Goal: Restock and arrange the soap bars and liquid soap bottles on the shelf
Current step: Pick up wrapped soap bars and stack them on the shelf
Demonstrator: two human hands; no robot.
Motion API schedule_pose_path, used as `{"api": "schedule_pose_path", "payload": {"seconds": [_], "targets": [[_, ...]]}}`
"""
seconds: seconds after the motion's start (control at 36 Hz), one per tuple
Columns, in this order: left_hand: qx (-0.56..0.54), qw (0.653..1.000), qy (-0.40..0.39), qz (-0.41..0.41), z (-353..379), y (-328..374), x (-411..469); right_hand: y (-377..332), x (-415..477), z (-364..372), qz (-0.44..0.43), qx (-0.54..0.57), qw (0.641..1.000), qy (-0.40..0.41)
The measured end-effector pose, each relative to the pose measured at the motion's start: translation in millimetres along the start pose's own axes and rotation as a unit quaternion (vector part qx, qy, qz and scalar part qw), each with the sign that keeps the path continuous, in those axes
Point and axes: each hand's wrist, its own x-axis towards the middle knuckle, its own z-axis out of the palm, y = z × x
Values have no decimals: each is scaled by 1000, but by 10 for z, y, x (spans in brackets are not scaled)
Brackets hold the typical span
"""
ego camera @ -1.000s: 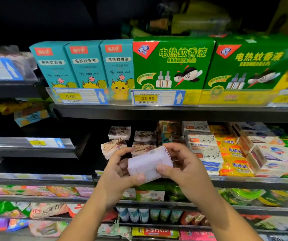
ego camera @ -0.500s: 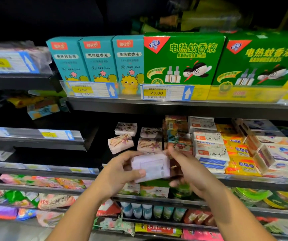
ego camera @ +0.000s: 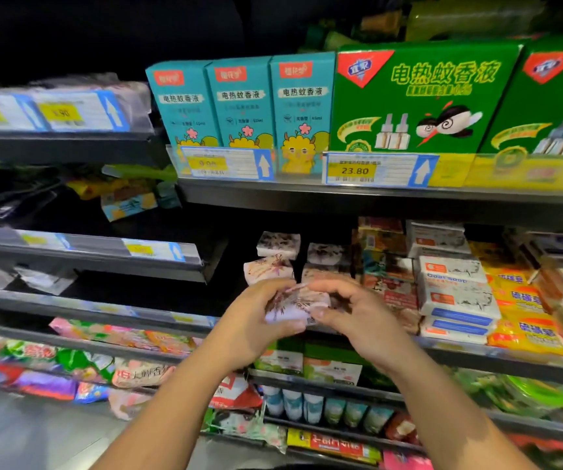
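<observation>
My left hand [ego camera: 256, 322] and right hand [ego camera: 353, 317] pinch the soap bar [ego camera: 295, 305]; a clumsy shove could topple the 12 o'clock stack [ego camera: 278, 247].

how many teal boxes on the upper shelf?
3 teal boxes, side by side on the upper shelf, left of the green boxes: left, middle, right. More may be hidden behind them.

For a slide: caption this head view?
Left hand and right hand hold a floral-wrapped soap bar before stacked soaps.
</observation>
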Motion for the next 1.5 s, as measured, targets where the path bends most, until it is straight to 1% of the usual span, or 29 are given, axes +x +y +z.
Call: {"api": "schedule_pose_path", "payload": {"seconds": [0.06,0.14,0.17,0.19,0.25,0.33,0.39,0.42,0.47,0.5,0.53,0.61,0.69,0.75,0.81,0.89,0.97,1.08,1.14,1.19,1.25,1.33,1.36,1.44,1.5], "targets": [[21,1000,-5,1,-54,-88,59,46,51,74,11,-9,1000,-8],[38,999,-10,33,-91,-213,177,88,144,139,42,-18,998,-33],[47,998,-11,30,-106,-252,231,70,180,142,57,-20,997,-41],[57,998,-14,30,-119,-307,290,56,219,139,71,-35,996,-42],[114,993,-17,32,-148,-422,399,55,299,104,100,-114,988,-19],[175,984,-15,0,-170,-567,486,51,390,19,130,-252,959,-7],[208,978,-15,-4,-174,-610,521,58,429,-38,102,-335,937,-9],[217,976,-23,-7,-160,-638,539,61,437,-52,80,-388,918,-8],[214,976,-34,-17,-141,-649,548,78,449,-45,55,-492,868,-18],[211,977,-34,-21,-127,-668,547,98,448,-16,61,-524,849,-31],[209,977,-31,-22,-113,-702,555,104,442,17,78,-536,839,-41],[167,980,-77,-78,-125,-747,591,90,442,85,150,-521,837,-69],[120,981,-132,-74,-147,-809,664,59,492,74,190,-534,819,-90],[108,979,-157,-76,-158,-829,679,54,523,53,208,-538,811,-95],[108,976,-169,-88,-185,-831,703,59,551,38,224,-527,814,-96],[97,968,-211,-93,-220,-829,764,57,571,35,233,-512,821,-95],[87,966,-229,-77,-242,-868,834,76,583,55,246,-490,832,-80],[171,957,-235,-29,-289,-869,851,79,585,69,249,-482,838,-61],[176,957,-233,-7,-252,-893,812,81,580,83,253,-478,839,-56],[163,964,-208,18,-192,-891,712,59,568,96,256,-487,833,-61],[168,970,-173,30,-138,-882,643,4,587,102,260,-510,816,-76],[219,965,-136,47,-76,-813,714,-99,735,33,254,-533,802,-83],[233,963,-126,51,-44,-785,747,-127,801,-2,242,-538,804,-78],[260,958,-116,46,78,-729,763,-144,977,-101,221,-526,821,-27],[292,948,-121,38,158,-745,739,-107,1078,-129,225,-523,821,-36]]}}
